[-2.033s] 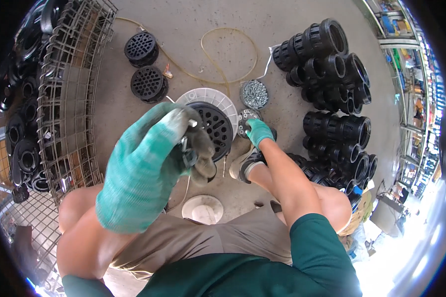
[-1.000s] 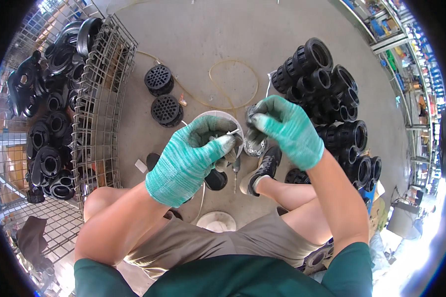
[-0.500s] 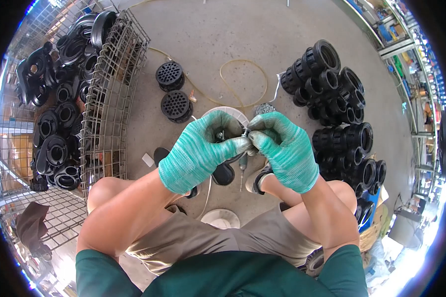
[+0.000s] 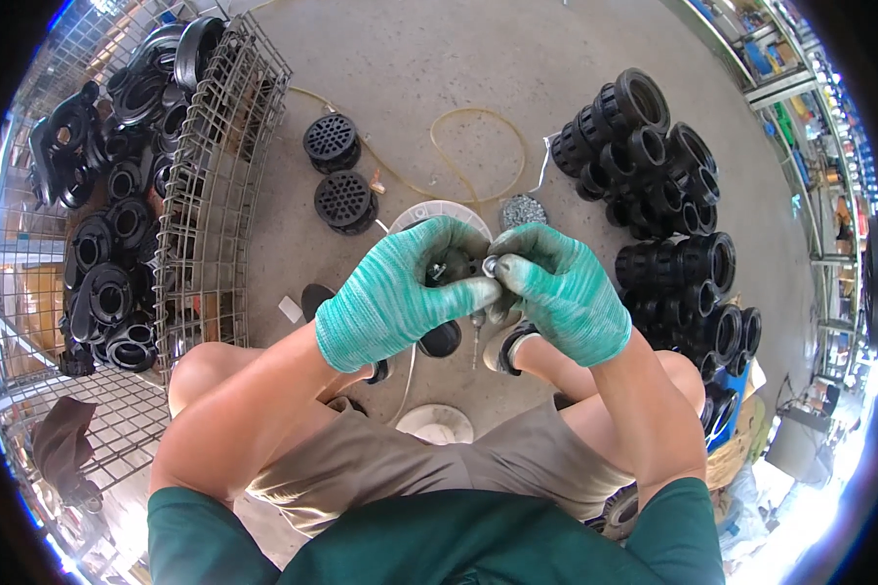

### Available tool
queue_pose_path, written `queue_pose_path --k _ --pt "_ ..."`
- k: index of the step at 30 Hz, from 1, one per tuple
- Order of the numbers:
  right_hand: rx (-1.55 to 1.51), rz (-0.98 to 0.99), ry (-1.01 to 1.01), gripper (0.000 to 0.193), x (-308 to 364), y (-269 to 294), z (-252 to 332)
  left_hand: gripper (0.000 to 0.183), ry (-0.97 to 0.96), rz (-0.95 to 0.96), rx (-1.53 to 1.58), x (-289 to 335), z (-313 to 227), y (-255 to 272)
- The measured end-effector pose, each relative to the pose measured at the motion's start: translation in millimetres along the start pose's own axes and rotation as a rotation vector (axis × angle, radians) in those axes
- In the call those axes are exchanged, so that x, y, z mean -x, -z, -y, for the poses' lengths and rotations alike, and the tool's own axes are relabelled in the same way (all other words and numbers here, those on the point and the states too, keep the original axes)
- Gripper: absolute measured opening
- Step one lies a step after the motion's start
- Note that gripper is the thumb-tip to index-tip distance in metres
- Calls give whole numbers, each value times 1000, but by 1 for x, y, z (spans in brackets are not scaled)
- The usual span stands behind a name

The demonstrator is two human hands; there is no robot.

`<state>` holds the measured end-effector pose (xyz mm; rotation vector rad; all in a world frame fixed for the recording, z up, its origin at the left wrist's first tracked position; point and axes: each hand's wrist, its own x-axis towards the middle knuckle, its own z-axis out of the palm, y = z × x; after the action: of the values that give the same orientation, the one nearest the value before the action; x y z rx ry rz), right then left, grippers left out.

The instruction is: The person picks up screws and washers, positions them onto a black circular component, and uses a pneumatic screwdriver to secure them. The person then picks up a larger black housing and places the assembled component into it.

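Note:
Both my hands wear green knit gloves with grey-coated fingers and meet in front of me above the floor. Between the thumb and fingertips of my right hand point(image 4: 561, 292) is a small silver metal fastener point(image 4: 490, 265), its round end showing. My left hand point(image 4: 390, 292) curls around toward the same spot, its thumb tip touching near the fastener. Another small shiny metal piece point(image 4: 439, 270) shows in the curl of my left fingers, beside something dark that they partly hide. Below the hands, a thin tool bit point(image 4: 476, 336) points toward me; the rest of that tool is covered.
A wire cage point(image 4: 215, 185) full of black plastic parts stands at left. Black ringed fittings point(image 4: 673, 263) are stacked at right. Beyond my hands are two perforated black discs point(image 4: 345, 200), a white round surface point(image 4: 429, 211), a container of small metal pieces point(image 4: 523, 212) and a yellowish hose point(image 4: 478, 110).
The fastener has turned so that its round end faces up. My right hand has shifted slightly, uncovering more of the container of metal pieces. Both hands stay together.

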<state>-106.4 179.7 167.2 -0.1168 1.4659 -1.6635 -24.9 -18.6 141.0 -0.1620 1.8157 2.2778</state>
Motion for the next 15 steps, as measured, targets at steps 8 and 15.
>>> queue_pose_path --k 8,15 --pt "-104 -12 60 32 -2 -5 -13 30 17 -53 -161 6 0 3" --pt "27 -11 114 34 -15 0 -19 26 -54 -93 -146 4 0 1"
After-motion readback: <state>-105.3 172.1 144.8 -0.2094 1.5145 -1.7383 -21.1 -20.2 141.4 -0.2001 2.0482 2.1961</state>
